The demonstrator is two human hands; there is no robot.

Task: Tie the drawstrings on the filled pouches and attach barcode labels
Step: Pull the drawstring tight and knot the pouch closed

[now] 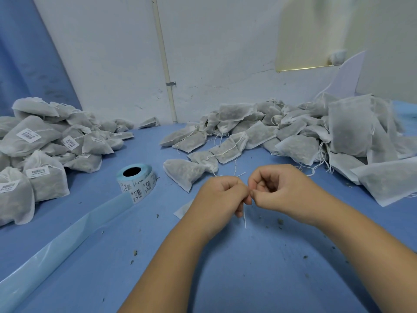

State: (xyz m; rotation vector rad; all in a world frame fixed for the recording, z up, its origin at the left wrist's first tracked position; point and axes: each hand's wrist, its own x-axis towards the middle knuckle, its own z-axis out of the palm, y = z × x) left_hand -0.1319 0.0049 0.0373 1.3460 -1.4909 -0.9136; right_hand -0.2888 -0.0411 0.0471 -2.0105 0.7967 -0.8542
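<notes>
1. Left hand (222, 196) and right hand (274, 188) meet knuckle to knuckle, both curled and pinching a white drawstring (244, 219); its loose end hangs down from between them.
2. The pouch being tied is mostly hidden under the left hand; only a pale corner (181, 211) shows left of the wrist. Long axis: cannot tell.
3. Label roll (136, 182) sits left of the hands, left hand nearer; nothing blocks that reach. Its blue backing strip (67, 240) trails toward the near-left.
4. Untied pouches (293, 136) pile beyond and right of the hands.
5. Labelled pouches (38, 145) pile left of the roll.
</notes>
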